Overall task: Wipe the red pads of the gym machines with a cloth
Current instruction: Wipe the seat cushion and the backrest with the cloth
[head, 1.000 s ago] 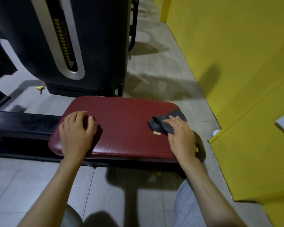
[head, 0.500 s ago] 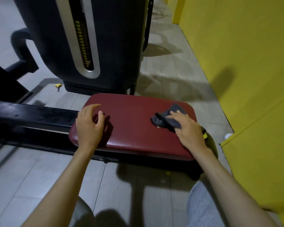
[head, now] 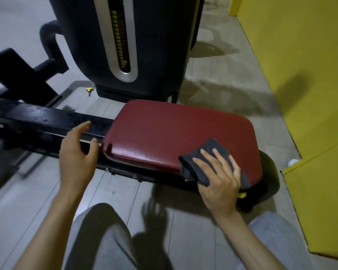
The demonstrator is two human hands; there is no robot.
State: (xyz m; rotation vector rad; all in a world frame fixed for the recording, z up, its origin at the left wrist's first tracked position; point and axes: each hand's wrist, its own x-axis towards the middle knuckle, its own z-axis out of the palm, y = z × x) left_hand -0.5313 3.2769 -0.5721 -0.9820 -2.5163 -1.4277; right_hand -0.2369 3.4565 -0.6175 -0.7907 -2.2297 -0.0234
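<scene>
A red padded seat (head: 174, 133) lies low across the middle of the view on a black frame. A folded dark grey cloth (head: 209, 152) sits on its near right corner and hangs over the front edge. My right hand (head: 219, 178) presses on the cloth with straight, spread fingers. My left hand (head: 76, 154) hovers off the pad's left end, above the black beam (head: 37, 121), fingers relaxed and holding nothing.
A tall black weight-stack housing (head: 154, 45) stands just behind the pad. A yellow wall (head: 304, 75) runs close along the right. A small yellow pin (head: 89, 90) lies on the tiled floor at the left. My grey-trousered knees (head: 100, 236) are at the bottom.
My left hand has lifted off the pad and moved left beyond its end. My right hand has dragged the cloth from the pad's top towards the near right edge. The view shifted left.
</scene>
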